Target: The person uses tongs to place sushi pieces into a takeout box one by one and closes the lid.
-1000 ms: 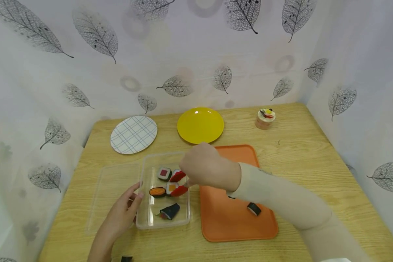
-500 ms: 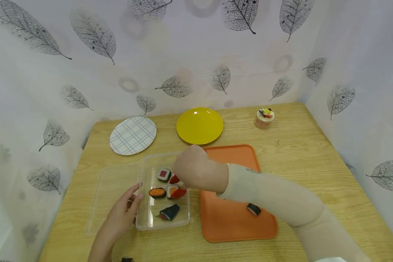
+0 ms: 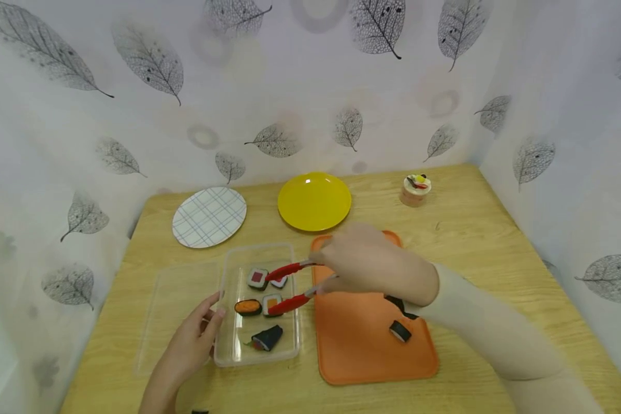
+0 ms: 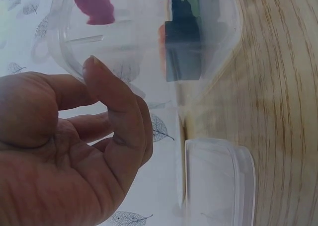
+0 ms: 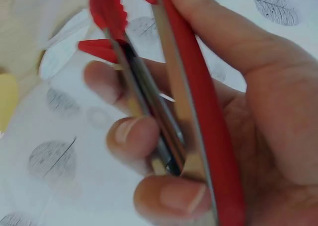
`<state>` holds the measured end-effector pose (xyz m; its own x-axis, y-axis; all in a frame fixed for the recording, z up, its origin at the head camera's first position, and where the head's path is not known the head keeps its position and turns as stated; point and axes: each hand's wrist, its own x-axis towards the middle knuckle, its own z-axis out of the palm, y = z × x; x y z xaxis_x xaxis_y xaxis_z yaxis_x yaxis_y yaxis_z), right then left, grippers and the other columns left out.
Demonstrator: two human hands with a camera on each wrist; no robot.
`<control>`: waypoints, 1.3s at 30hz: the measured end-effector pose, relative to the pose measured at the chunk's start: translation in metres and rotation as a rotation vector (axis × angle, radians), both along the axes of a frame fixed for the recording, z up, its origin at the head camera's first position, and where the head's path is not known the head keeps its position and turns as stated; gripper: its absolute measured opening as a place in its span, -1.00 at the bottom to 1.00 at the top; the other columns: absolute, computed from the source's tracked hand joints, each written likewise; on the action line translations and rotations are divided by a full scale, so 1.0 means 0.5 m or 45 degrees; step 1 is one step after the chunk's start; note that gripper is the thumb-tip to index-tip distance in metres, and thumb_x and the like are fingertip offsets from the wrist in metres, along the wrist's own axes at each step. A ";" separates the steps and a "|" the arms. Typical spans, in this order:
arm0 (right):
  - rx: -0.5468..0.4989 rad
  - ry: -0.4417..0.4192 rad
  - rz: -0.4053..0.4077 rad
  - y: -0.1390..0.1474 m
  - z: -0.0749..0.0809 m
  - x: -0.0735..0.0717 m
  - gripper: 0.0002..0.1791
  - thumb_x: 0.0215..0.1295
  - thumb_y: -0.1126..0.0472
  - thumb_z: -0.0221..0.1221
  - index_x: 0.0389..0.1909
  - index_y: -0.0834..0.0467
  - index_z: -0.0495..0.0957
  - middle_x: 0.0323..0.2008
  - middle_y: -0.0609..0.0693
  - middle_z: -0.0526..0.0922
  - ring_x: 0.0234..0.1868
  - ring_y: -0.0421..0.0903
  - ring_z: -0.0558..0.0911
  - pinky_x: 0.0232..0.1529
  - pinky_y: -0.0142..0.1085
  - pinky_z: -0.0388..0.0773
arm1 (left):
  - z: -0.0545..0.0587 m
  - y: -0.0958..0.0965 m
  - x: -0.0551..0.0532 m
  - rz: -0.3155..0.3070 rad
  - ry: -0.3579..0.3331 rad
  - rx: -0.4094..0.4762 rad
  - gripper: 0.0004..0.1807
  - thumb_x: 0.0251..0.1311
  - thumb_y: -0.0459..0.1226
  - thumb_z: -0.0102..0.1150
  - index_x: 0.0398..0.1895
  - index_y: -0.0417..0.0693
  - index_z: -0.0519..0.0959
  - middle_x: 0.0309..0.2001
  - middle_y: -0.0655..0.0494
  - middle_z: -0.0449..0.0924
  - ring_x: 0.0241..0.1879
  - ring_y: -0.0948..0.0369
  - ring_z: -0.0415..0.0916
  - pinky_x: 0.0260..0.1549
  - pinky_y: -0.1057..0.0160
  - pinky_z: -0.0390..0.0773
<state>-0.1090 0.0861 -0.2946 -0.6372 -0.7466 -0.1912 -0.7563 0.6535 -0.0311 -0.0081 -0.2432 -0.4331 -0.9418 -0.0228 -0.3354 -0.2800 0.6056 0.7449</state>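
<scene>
My left hand (image 3: 183, 342) holds the left rim of a clear plastic container (image 3: 256, 362); in the left wrist view its curled fingers meet the container wall. Inside lie several toy sushi pieces: a red-centred roll (image 3: 257, 278), an orange-topped piece (image 3: 248, 307), an orange-centred roll (image 3: 270, 299), a partly covered roll (image 3: 279, 283) and a dark hand roll (image 3: 267, 338). My right hand (image 3: 372, 261) grips red-tipped tongs (image 3: 292, 303) from the right. Their arms stand apart, one tip beside the red-centred roll, the other overlapping the orange-centred roll. Red grips show in the right wrist view.
An orange tray (image 3: 367, 362) right of the container bears a black-wrapped roll (image 3: 400, 330) and another dark piece (image 3: 403, 306) partly under my arm. A clear lid (image 3: 173, 322) lies left. Behind are a checked plate (image 3: 209, 217), a yellow plate (image 3: 314, 201) and a toy cake (image 3: 415, 191).
My right hand has moved right from over the container, and the tongs' arms are spread wider with both tips in view. My left hand stays at the container's left rim.
</scene>
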 end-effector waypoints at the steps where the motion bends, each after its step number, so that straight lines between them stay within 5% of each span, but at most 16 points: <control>1: -0.041 -0.004 0.009 0.019 -0.003 0.003 -0.44 0.21 -0.37 0.40 0.10 -0.13 0.72 -0.23 -0.22 0.80 -0.46 -0.21 0.63 -0.57 -0.35 0.46 | -0.001 0.000 0.001 -0.003 0.001 -0.003 -0.41 0.66 -0.11 -0.04 0.62 -0.07 0.22 -0.11 -0.09 0.54 -0.47 0.26 0.43 -0.57 0.27 0.59; 9: -0.238 0.056 -0.037 0.170 -0.042 0.038 -0.38 0.17 -0.33 0.43 0.18 -0.10 0.71 -0.11 -0.23 0.83 -0.37 -0.27 0.72 -0.48 -0.43 0.51 | 0.001 -0.002 0.004 -0.012 0.009 -0.010 -0.42 0.67 -0.11 -0.05 0.62 -0.08 0.22 -0.09 -0.09 0.54 -0.47 0.26 0.42 -0.56 0.29 0.59; 18: -0.337 0.115 -0.219 0.305 -0.094 0.121 -0.35 0.26 -0.50 0.22 0.13 -0.13 0.74 -0.08 -0.24 0.82 -0.34 -0.31 0.75 -0.41 -0.35 0.64 | 0.003 -0.002 0.002 -0.014 -0.008 0.002 -0.43 0.67 -0.11 -0.06 0.63 -0.04 0.21 -0.07 -0.12 0.53 -0.45 0.24 0.44 -0.55 0.26 0.62; 21: -0.312 0.134 -0.274 0.343 -0.116 0.149 -0.36 0.20 -0.45 0.32 0.13 -0.12 0.73 -0.11 -0.27 0.82 -0.35 -0.31 0.74 -0.43 -0.34 0.64 | 0.003 -0.003 0.003 -0.015 0.005 0.002 -0.43 0.67 -0.11 -0.06 0.62 -0.04 0.22 -0.07 -0.12 0.53 -0.46 0.25 0.44 -0.56 0.28 0.60; 29: -0.172 -0.030 -0.520 0.415 -0.157 0.207 -0.29 0.16 -0.54 0.26 0.18 -0.19 0.72 -0.08 -0.30 0.81 -0.26 -0.23 0.79 -0.44 -0.32 0.62 | -0.003 -0.004 0.003 -0.016 0.019 -0.002 -0.42 0.67 -0.10 -0.06 0.62 -0.07 0.23 -0.07 -0.10 0.54 -0.48 0.27 0.42 -0.57 0.29 0.58; 39: -0.115 -0.050 -0.625 0.443 -0.180 0.235 -0.34 0.10 -0.50 0.33 0.13 -0.21 0.74 -0.13 -0.30 0.83 -0.40 -0.30 0.72 -0.58 -0.43 0.39 | -0.006 -0.003 0.001 -0.013 0.012 -0.007 -0.40 0.67 -0.08 -0.06 0.62 -0.08 0.21 -0.06 -0.10 0.54 -0.48 0.27 0.42 -0.57 0.28 0.58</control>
<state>0.0084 0.3075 -0.3848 -0.9111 -0.3753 -0.1706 -0.3576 0.9254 -0.1259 -0.0076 -0.2449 -0.4362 -0.9452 -0.0149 -0.3261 -0.2665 0.6123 0.7443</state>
